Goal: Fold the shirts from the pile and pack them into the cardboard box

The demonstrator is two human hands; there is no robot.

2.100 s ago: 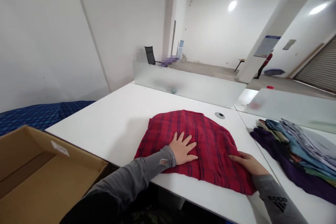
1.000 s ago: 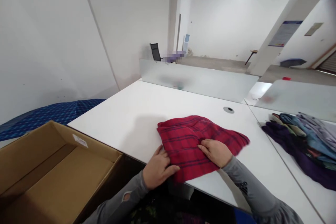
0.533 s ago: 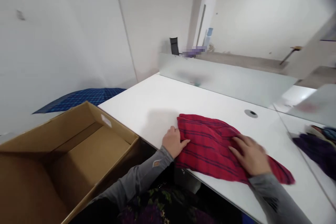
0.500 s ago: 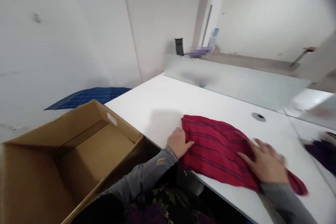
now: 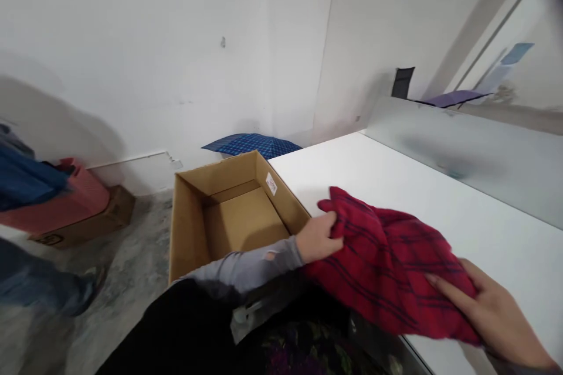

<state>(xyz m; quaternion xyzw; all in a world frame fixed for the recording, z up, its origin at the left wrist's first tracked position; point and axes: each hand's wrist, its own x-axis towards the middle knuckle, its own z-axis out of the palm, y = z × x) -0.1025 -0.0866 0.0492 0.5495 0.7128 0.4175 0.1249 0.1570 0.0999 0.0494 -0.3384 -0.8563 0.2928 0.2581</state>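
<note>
The folded red plaid cloth [image 5: 387, 261] sits at the near edge of the white bench [image 5: 461, 211], partly hanging past it over the person's lap. Its long axis runs from upper left to lower right across the view, with the bunched end pointing left toward the box and the flatter end toward the lower right corner. The left hand [image 5: 317, 238] has its grip clenched on that bunched left end, fingers curled into the fabric. The right hand [image 5: 492, 310] lies at the right end with fingers stretched along the cloth; it seems to pinch the edge from below, though the cloth hides the thumb, so whether that grip is closed I cannot tell.

Just left of the bench stands an open cardboard box [image 5: 229, 217] on the grey floor [image 5: 123, 281], its inside bare, a small label on its right wall. Behind it lies a blue checked umbrella [image 5: 250, 143] against the white wall [image 5: 176, 41]. Far left, blurred, a pink bag [image 5: 65, 202] rests on a smaller carton [image 5: 88, 225]. A frosted divider panel [image 5: 461, 152] lines the far side of the bench, with a dark chair [image 5: 402, 82] beyond it.
</note>
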